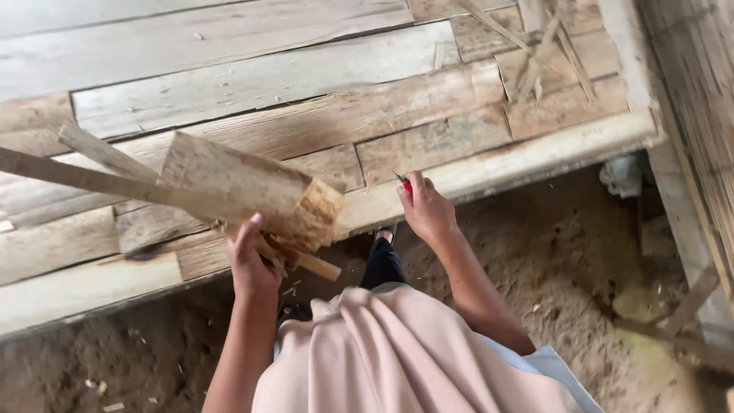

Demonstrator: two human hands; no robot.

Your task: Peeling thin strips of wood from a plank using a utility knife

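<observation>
Your 2 hands at the near edge of a plank platform, each closed on something

Your left hand (252,264) has its fingers wrapped around the near ends of a bundle of split wood pieces (237,191); the bundle is lifted off the boards and slants away to the far left, over the left part of the wooden platform (252,80). Your right hand (425,208) rests at the platform's near edge, right of the bundle and apart from it, fingers curled tight on a small red-handled tool (405,183); only a red tip and a thin dark point show, so its kind cannot be told. Loose thin sticks (535,57) lie at the far right. Sandy ground (566,260) lies below
</observation>
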